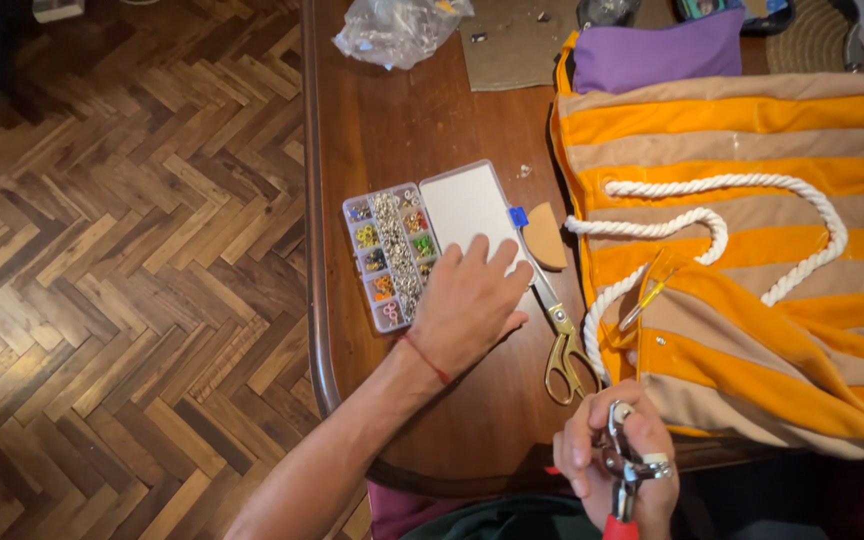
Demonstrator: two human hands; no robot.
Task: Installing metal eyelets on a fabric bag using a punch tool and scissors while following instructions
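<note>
While left hand (467,305) rests flat, fingers spread, on open compartment box (422,243) of small coloured eyelets on wooden surface (422,130), holding nothing, right hand (612,455) closed round red-handled eyelet pliers (622,470) near body. Gold scissors (560,340) just beside, striped orange bag (752,250) with rope handle (712,215) to the right. Looks like picking-a-fitting step; next likely needs a fine pinch on one eyelet.
</note>
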